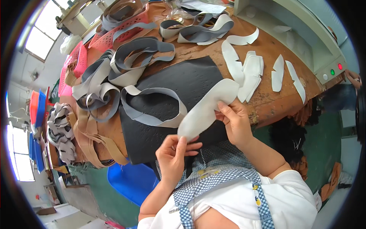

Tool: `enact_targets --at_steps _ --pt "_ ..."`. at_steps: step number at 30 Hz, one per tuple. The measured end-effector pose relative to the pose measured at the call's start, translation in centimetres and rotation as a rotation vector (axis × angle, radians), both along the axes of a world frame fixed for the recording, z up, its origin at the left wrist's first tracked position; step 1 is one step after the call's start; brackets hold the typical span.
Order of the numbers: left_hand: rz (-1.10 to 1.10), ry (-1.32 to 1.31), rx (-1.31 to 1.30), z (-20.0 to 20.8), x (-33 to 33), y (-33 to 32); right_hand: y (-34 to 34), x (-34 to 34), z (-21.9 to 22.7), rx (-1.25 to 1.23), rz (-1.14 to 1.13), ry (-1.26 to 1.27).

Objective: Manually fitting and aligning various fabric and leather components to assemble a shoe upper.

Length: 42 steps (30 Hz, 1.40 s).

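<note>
Workroom, green floor [101, 187], brown worn-topped table [267, 101]; black rectangular sheet [198, 82], pitted, laid near the edge. Over its near right part: a smooth white curved flat piece [207, 108], leather-like, held up in both hands. Left hand [173, 150]: thumb clamped on the lower end, fingers fanned apart underneath. Right hand [236, 120]: thumb pressed on the face by the upper part, fingers curled behind. Beside the piece, a grey-and-white flat band loop [152, 121] rests on the sheet; cannot tell if the two touch or join. Progress, my judgement: shapes already cut, this one being handled, the loose ones at right probably left to do; no finished pile that I can identify. Counts: held piece, one; band loop on the sheet, one; black sheet, one; separate notched white slips at far right [278, 74], two; layered white stack [251, 74], one, its layers uncountable; long bent white shape [232, 57] beside it, one or two, unclear; pink perforated plastic baskets [78, 63], two; blue plastic chair [129, 181], one. Tangled grey-and-white bands [143, 44] overlap too much to count.
</note>
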<state>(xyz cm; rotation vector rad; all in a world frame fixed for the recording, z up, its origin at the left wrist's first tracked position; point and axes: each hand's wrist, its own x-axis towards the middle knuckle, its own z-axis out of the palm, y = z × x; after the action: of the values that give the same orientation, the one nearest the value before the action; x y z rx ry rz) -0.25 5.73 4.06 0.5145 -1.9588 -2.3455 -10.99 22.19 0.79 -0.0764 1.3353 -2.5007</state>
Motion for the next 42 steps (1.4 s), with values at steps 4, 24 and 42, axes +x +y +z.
enact_targets --at_steps 4,24,42 --pt "-0.110 -0.214 0.050 -1.9 2.1 0.1 -0.6 0.3 -1.0 0.199 0.005 0.152" --pt "-0.086 0.167 -1.215 -1.0 -5.9 -2.6 -2.1 -0.9 -0.1 0.290 0.165 0.273" --pt "0.032 -0.005 -0.092 -0.9 -3.9 -4.1 -5.3 -1.2 1.0 0.389 0.265 0.371"
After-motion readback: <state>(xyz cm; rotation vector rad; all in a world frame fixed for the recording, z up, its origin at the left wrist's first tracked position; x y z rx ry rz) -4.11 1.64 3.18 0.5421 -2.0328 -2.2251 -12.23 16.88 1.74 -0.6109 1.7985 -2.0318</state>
